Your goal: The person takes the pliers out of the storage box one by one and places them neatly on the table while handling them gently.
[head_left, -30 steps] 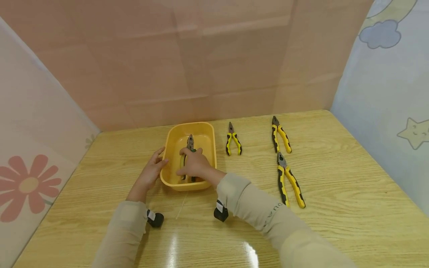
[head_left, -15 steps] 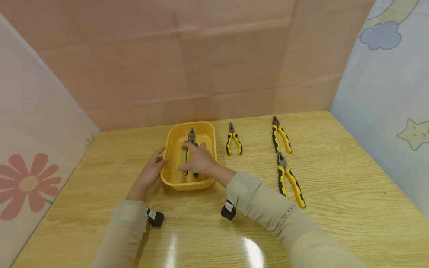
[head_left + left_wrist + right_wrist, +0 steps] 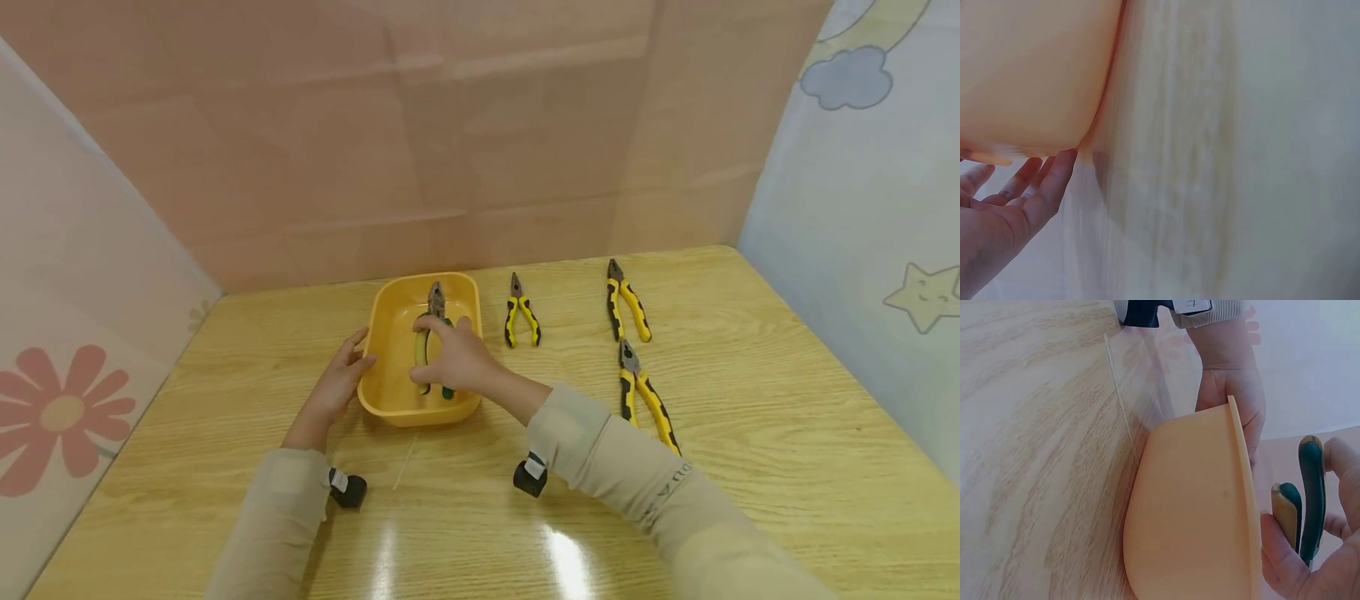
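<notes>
My right hand (image 3: 453, 358) grips a pair of pliers (image 3: 436, 298) with green and yellow handles, its metal head pointing to the back. In the right wrist view, the green handle (image 3: 1314, 494) stands above the rim of the yellow plastic basin (image 3: 386, 404), between thumb and fingers. From the head, the pliers overlap the basin's inside. My left hand (image 3: 339, 385) rests against the basin's left side, thumb at the rim. In the left wrist view, extended fingertips (image 3: 1065, 164) touch the basin's outer wall (image 3: 1035, 75).
Right of the basin lie small yellow-and-black needle-nose pliers (image 3: 519, 312). Farther right are two larger yellow-and-black pliers, one (image 3: 626, 300) behind the other (image 3: 643, 392), the front one partly behind my right sleeve. A thin pale strip (image 3: 406, 462) lies before the basin. Cloth walls (image 3: 450, 167) surround the wooden table.
My right hand has shifted right and a little back with the green-and-yellow pliers, which appear raised. My left hand and the basin have stayed put.
</notes>
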Motion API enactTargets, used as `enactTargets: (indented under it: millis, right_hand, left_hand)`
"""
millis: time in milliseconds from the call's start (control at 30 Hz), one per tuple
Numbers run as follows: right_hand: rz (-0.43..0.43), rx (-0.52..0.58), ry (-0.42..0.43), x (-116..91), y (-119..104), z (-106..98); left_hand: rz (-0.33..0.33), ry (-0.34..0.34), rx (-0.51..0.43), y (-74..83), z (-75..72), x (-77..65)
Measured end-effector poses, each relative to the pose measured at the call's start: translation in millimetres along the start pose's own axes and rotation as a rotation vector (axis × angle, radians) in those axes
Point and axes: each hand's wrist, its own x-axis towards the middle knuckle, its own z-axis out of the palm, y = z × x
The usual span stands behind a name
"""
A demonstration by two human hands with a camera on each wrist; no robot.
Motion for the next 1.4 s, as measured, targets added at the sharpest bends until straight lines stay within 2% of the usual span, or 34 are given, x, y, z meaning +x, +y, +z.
enactTargets:
  millis: [600, 833, 1400]
  right_hand:
    - [-0.079, 0.021, -0.010, -22.3, 1.9, -14.6]
    - [-0.104, 0.016, 0.024, -32.5, 5.4, -18.6]
    - [-0.061, 0.003, 0.067, -48.2, 22.8, -25.8]
  left_hand:
    - [-0.001, -0.012, 0.013, 4.7, -2.5, -1.9]
    - [0.000, -0.013, -0.002, 2.8, -3.1, -1.6]
    - [0.000, -0.013, -0.007, 1.9, -2.3, -1.9]
